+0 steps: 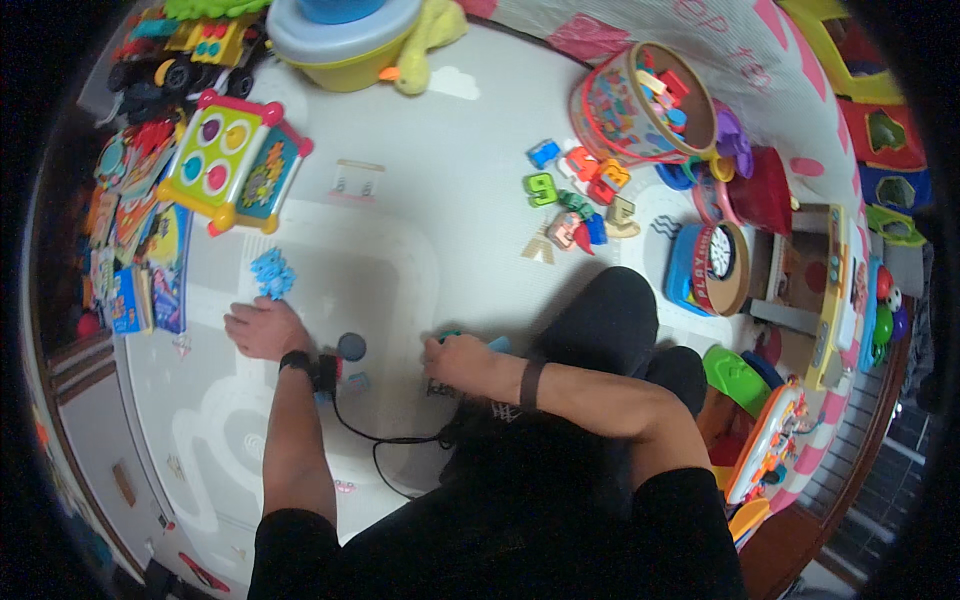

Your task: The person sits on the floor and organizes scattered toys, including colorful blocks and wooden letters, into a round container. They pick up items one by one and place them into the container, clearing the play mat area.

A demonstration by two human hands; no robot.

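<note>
My left hand (264, 328) lies low over the play mat, its fingers pointing left, right beside a light blue toy figure (272, 273). Whether it touches the toy I cannot tell. My right hand (459, 361) is curled near my knees, with a small teal thing (449, 335) showing at its fingers; its grip is partly hidden. A dark round disc (352, 346) rests on the mat between the hands. A black cable (382, 439) runs from near my left wrist towards my body.
Number and letter toys (541, 190) lie beside a tub of blocks (581, 112) at the upper right. An activity cube (259, 154) stands at the upper left, near books (169, 262). A blue container (679, 262) stands right of my knee.
</note>
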